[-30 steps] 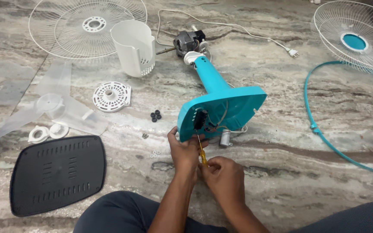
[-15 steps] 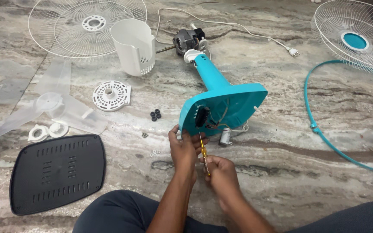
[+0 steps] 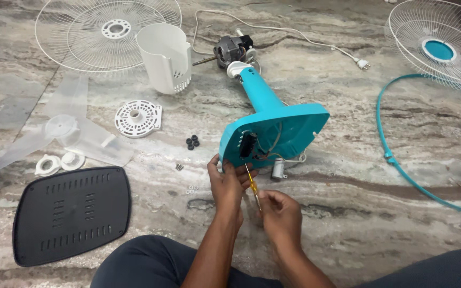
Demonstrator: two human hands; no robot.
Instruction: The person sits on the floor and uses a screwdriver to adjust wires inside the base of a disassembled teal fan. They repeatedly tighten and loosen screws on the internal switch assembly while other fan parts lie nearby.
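Teal fan base (image 3: 289, 125) lies tipped on its side on the marble floor (image 3: 348, 213), open underside facing the person, wires and a black part showing inside. Left hand (image 3: 226, 184) grasps the lower edge of the base, fingers curled on the rim. Right hand (image 3: 279, 213) has its grip clenched around a yellow-handled screwdriver (image 3: 252, 184), shaft angled up into the underside near the black part. Small grey capacitor (image 3: 278, 169) hangs out just beside the base on wires. Motor (image 3: 230, 50) sits at the far end of the teal neck, white cord running off right. Black vented cover (image 3: 70, 213) lies to the left, clear fan blade (image 3: 62, 128) above it, white cylinder housing (image 3: 165, 57) upright further back, wire grilles (image 3: 81, 48) at both top corners, teal ring (image 3: 401, 165) at right
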